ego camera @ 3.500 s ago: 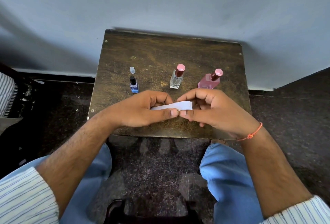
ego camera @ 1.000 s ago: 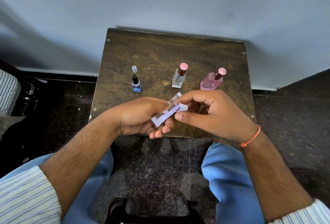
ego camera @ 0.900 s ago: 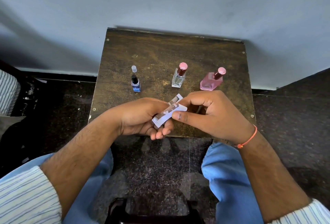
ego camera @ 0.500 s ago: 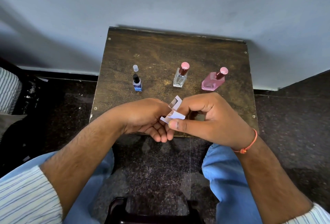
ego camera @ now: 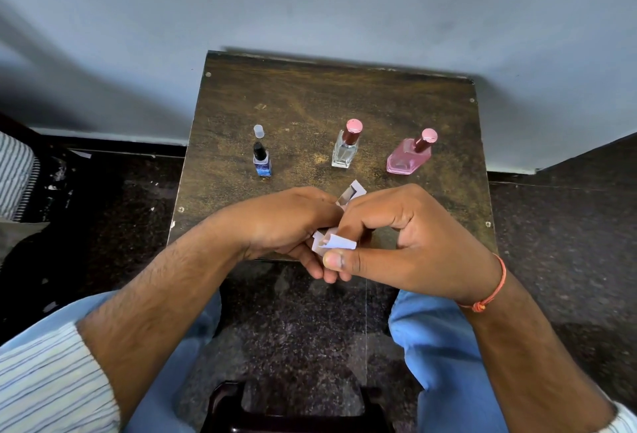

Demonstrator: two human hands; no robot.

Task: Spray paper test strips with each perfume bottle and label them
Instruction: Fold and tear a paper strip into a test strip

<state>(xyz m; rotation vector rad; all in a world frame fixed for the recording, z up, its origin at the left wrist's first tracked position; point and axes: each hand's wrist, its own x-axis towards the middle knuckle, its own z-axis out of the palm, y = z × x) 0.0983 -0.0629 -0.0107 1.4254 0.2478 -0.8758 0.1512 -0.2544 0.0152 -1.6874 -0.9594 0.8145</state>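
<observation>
The right thumb and forefinger (ego camera: 339,258) pinch the near end of the paper strip (ego camera: 332,242), which curls over the thumb tip. The right hand (ego camera: 406,243) is otherwise curled closed, its other fingers folded toward the palm. The left hand (ego camera: 286,222) is closed around the middle of the strip, its fingertips showing beneath the right thumb; how much of the paper lies inside that fist cannot be told. The far end of the strip (ego camera: 351,194) sticks up between the two hands, bent and shaded on one face.

A second ago the strip lay longer and flatter across the left fingers, with the right hand pinching it higher up; half a second ago it was already shorter and folding. Now the near end has been drawn down and toward the body, the hands have closed tighter together, and both sit over the near edge of the table (ego camera: 310,94). Earlier still, the strip was held straight and level between both hands.

Beyond the hands, the three bottles stand in the same row as before: the small blue bottle (ego camera: 262,163) at left with its clear cap (ego camera: 258,131) standing just behind it, the clear bottle (ego camera: 345,150) in the middle, and the pink bottle (ego camera: 410,156) at right, all well apart from the strip.
</observation>
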